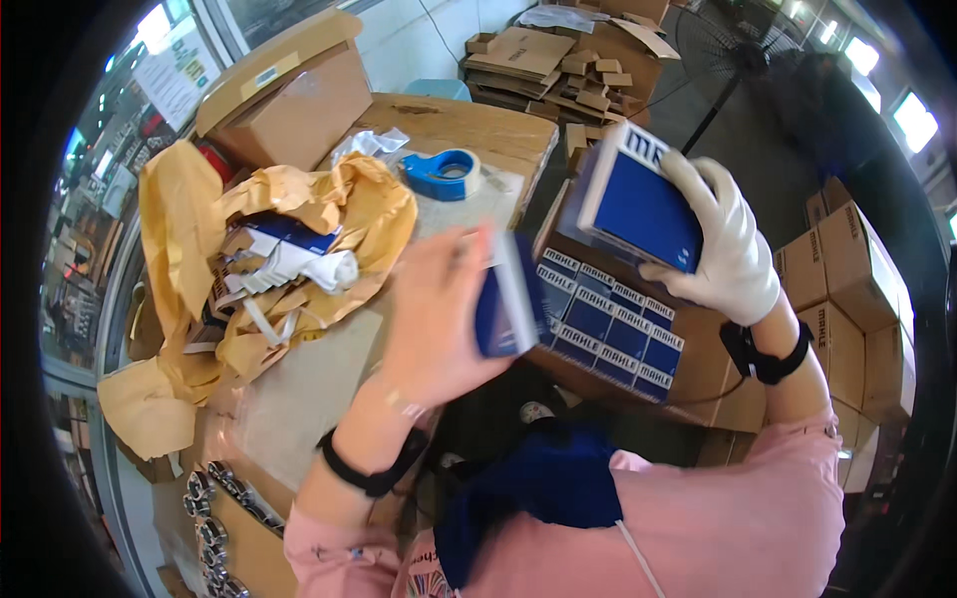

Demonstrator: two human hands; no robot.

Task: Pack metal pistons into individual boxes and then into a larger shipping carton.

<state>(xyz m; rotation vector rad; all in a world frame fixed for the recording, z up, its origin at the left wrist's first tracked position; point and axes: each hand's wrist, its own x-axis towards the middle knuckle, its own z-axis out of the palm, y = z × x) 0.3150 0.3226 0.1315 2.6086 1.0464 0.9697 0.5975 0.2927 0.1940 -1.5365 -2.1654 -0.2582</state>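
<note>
My left hand, bare and blurred by motion, is closed around a small blue-and-white box above the table's right edge. In the white-gloved right hand is a larger-looking blue box with a white band, gripped by its right side and tilted. Whether that is one box or several pressed together I cannot tell. Below both hands, rows of matching blue boxes stand packed inside an open brown carton. The carton's far part is hidden behind the box in my right hand.
Crumpled brown paper lies on the wooden table, around some blue boxes and white scraps. Beside it sit a blue tape dispenser and an open cardboard box. Metal rings are at lower left. Closed cartons are stacked right; a fan stands behind.
</note>
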